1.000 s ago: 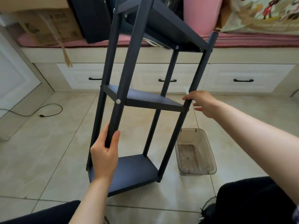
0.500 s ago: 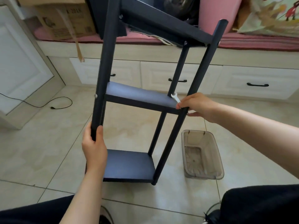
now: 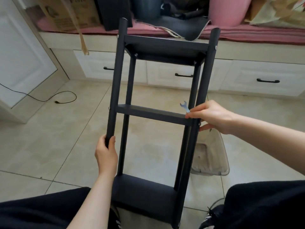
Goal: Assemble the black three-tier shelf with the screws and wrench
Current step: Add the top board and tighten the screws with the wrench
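The left hand (image 3: pixel 106 154) wraps a front post of the black shelf (image 3: pixel 158 113) at lower centre. The right hand (image 3: pixel 209 115), centre right, pinches a small silver wrench (image 3: pixel 184 106) against the right post at the middle tier. The shelf tilts away over a beige tiled floor (image 3: pixel 66 138); white drawers (image 3: pixel 181 75) under a pink-cushioned bench (image 3: pixel 247 34) cross the top, a black cable (image 3: pixel 49 99) lies left. Half a second ago the shelf stood skewed; it now faces square-on, its bottom tier between the knees. A clear plastic bin (image 3: pixel 209 159) lower right; contents unclear.
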Demonstrator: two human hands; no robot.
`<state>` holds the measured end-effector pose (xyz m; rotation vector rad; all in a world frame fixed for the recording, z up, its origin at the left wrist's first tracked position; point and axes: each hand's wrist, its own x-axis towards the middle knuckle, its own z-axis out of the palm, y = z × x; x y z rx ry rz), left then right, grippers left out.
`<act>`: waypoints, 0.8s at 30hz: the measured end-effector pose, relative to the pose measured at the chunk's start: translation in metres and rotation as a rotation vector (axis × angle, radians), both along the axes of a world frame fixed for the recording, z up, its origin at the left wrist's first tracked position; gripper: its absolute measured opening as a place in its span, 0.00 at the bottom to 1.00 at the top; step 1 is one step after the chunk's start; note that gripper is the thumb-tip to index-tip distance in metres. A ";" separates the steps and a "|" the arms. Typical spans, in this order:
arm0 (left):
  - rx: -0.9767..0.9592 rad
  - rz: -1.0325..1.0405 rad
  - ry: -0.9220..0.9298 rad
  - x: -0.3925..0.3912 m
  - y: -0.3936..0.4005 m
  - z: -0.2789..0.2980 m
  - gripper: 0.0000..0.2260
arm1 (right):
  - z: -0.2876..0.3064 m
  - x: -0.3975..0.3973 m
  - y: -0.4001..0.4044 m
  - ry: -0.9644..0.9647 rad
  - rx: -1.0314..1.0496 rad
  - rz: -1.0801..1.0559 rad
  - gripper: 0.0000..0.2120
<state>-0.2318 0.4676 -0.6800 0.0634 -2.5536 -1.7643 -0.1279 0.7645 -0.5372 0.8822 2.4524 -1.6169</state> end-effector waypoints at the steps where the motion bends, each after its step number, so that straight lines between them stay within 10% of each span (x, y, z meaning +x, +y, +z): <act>1: 0.010 -0.002 -0.007 -0.001 0.002 0.000 0.06 | -0.002 0.002 0.001 0.000 -0.017 -0.008 0.04; 18: 0.164 0.022 -0.193 -0.014 0.009 -0.015 0.10 | 0.036 -0.001 -0.033 0.358 -0.066 0.033 0.07; 24: -0.084 0.052 -0.171 -0.005 0.028 0.024 0.20 | 0.036 -0.004 -0.044 0.400 -0.023 0.003 0.06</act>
